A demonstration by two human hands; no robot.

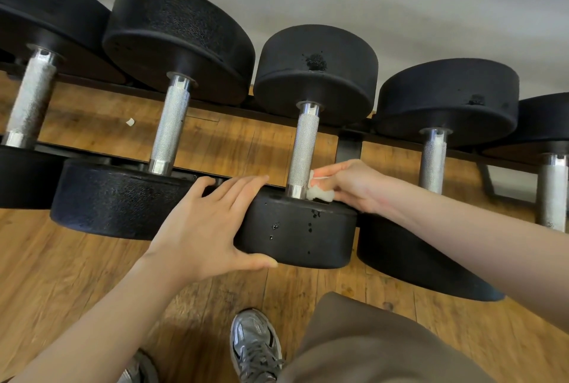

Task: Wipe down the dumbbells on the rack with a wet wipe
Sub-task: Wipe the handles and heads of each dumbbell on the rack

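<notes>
A row of black dumbbells is laid across a dark rack (349, 148) that runs from the upper left to the right of the frame, above a wooden floor (77, 259). The middle dumbbell (303, 148) is seen at the centre, its knurled metal handle running between two round black heads. Its near head is steadied by the left hand (209, 222): the fingers are laid nearly straight over the top edge and the thumb is pressed against the front face, so nothing is clasped. A crumpled white wet wipe (320, 193) is pinched in the curled fingers of the right hand (354, 185), just right of centre. The wipe is held against the lower end of the handle, where the handle meets the near head. A grey sneaker (255, 345) and brown fabric (369, 345) are seen at the bottom of the frame.
</notes>
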